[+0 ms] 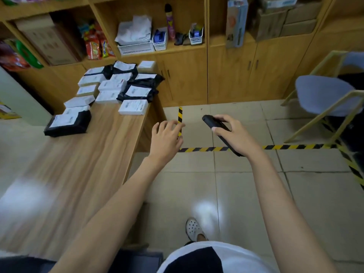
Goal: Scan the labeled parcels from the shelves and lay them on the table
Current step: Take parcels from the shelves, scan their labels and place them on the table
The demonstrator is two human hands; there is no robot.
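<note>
A person stands on a tiled floor, one white shoe (194, 228) at the bottom centre of the frame, both bare arms reaching forward. At mid-frame the left hand (166, 137) hangs over the floor just off the table's (94, 154) right edge, fingers loosely spread and holding nothing. Beside it the right hand (234, 134) has its fingers wrapped round a black handheld scanner (213, 123). Yellow-and-black tape (206, 149) crosses the tiles beneath them. Farther back, at upper left, the labeled parcels (110, 91) lie in close rows on the table's far end, labels up: small pale boxes and black poly bags. The boxes look light and stiff, best taken by their long sides. The bags look soft and slick and would likely sag, so a grip across the middle seems safer. The nearer stretch of tabletop is bare wood, with room for more. Beyond stand the wooden shelves (177, 48), holding baskets and cartons. A blue chair (323, 93) narrows the floor at right.
</note>
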